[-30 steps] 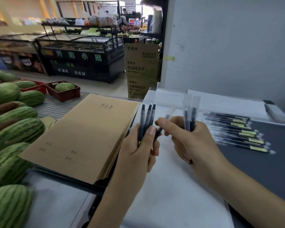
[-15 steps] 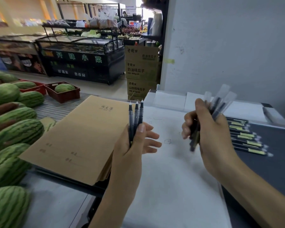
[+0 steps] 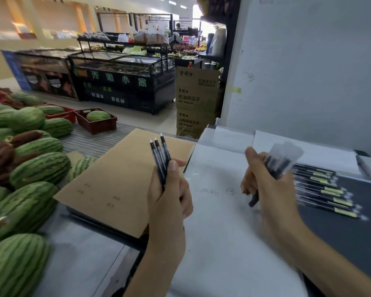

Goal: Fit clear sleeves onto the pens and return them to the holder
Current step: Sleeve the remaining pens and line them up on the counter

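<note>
Fingers of the left hand [image 3: 169, 198], spread half a second ago, now curl round three bare black pens [image 3: 160, 159], tips up, seen against the stack of brown paper envelopes [image 3: 116, 185]. Well apart, the right hand [image 3: 268, 189] grips a blurred bundle of black pens in clear plastic sleeves [image 3: 282, 160] over the white sheet [image 3: 212, 232]. Beside it, a row of sleeved, yellow-labelled pens [image 3: 323, 189] lies on the dark grey board [image 3: 341, 232].

You are in a grocery shop: watermelons [image 3: 28, 168] pile up at the left of the frame, a glass-topped deli counter [image 3: 124, 82] with green signs sits upper centre, produce shelves [image 3: 137, 46] behind it, stacked cartons [image 3: 196, 101] beside.
</note>
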The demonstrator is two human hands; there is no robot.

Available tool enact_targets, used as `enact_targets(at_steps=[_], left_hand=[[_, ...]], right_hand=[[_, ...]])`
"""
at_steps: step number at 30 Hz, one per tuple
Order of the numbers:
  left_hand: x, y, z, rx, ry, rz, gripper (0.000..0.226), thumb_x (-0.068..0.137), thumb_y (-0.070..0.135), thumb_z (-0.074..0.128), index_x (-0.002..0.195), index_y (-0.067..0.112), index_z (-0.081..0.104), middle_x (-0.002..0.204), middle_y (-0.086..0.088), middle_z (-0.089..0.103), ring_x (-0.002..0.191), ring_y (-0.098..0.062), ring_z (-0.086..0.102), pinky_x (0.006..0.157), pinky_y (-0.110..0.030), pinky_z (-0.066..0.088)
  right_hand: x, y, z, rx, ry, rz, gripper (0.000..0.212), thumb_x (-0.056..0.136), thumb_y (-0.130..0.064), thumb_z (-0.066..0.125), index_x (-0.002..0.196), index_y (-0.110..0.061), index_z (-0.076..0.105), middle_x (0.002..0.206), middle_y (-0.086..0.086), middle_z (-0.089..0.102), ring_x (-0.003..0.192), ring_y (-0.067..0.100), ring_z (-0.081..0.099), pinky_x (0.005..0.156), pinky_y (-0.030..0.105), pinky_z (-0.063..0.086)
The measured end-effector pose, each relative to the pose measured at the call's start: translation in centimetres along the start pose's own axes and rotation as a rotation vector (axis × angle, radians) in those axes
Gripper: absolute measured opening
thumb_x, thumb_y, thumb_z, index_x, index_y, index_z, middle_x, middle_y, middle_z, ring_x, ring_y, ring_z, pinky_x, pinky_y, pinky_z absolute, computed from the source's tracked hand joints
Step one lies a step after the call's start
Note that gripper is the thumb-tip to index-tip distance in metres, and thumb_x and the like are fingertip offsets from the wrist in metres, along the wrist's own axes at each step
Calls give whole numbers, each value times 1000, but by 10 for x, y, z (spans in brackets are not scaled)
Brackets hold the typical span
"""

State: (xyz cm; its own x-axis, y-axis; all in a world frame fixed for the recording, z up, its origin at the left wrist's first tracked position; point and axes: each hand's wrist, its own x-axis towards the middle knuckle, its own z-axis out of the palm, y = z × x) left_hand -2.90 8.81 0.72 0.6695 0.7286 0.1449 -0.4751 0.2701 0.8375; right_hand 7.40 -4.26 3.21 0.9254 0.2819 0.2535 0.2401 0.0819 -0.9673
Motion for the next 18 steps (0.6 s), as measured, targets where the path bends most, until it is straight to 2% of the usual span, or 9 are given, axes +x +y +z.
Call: enact_targets(at_steps=[3, 6, 8, 11, 12, 14, 16, 18], left_hand=[[0, 2, -1, -68, -10, -59, 23, 103, 33, 54, 98, 12, 58, 63, -1, 31, 39, -8, 22, 36, -24, 16], [1, 8, -2, -260, -43, -116, 22, 103, 27, 46, 93, 10, 53, 57, 1, 34, 32, -6, 25, 33, -15, 22], [1, 12, -2, -341, -48, -137, 22, 96, 31, 49, 91, 10, 53, 57, 2, 34, 31, -6, 25, 33, -14, 22], [0, 10, -3, -315, -29, -154, 23, 105, 27, 43, 90, 13, 53, 60, 3, 33, 34, -6, 24, 34, -16, 21], [0, 9, -4, -308, -18, -161, 24, 108, 26, 40, 91, 13, 52, 61, 3, 33, 34, -6, 23, 34, -17, 21], [2, 9, -4, -314, 4, -145, 25, 111, 26, 37, 96, 13, 51, 61, 2, 33, 34, -6, 23, 34, -18, 18], [3, 8, -5, -307, 17, -102, 25, 112, 26, 37, 99, 12, 52, 62, 1, 32, 35, -7, 23, 36, -22, 13], [1, 7, -6, -288, 21, -72, 23, 112, 27, 39, 99, 12, 53, 64, 0, 31, 37, -7, 22, 39, -26, 11]], right_hand=[[-2, 8, 3, -66, 28, 107, 58, 99, -53, 63, 48, -27, 51, 53, 1, 52, 55, 16, 56, 51, 31, 39], [-1, 3, 2, -124, 41, 45, 56, 101, -53, 60, 53, -24, 60, 55, 1, 63, 61, 18, 70, 45, 23, 41], [2, -2, 4, -151, 5, -4, 47, 102, -50, 60, 62, -26, 66, 54, 2, 61, 55, 19, 66, 45, 21, 40], [15, -9, 11, -248, -135, -28, 27, 100, -42, 65, 78, -31, 76, 54, 0, 46, 48, 21, 38, 46, 27, 31], [21, -10, 14, -311, -190, -29, 22, 97, -40, 68, 80, -31, 79, 53, 0, 44, 48, 20, 34, 46, 28, 29], [32, -12, 23, -460, -306, -50, 17, 93, -33, 75, 81, -22, 79, 47, -8, 47, 39, 10, 34, 42, 20, 31], [40, -12, 36, -609, -423, -65, 11, 92, -28, 78, 86, -19, 79, 42, -16, 51, 35, 4, 44, 39, 10, 31], [47, -10, 48, -693, -503, -50, 9, 90, -24, 81, 84, -18, 79, 43, -19, 54, 36, 0, 47, 39, 9, 33]])
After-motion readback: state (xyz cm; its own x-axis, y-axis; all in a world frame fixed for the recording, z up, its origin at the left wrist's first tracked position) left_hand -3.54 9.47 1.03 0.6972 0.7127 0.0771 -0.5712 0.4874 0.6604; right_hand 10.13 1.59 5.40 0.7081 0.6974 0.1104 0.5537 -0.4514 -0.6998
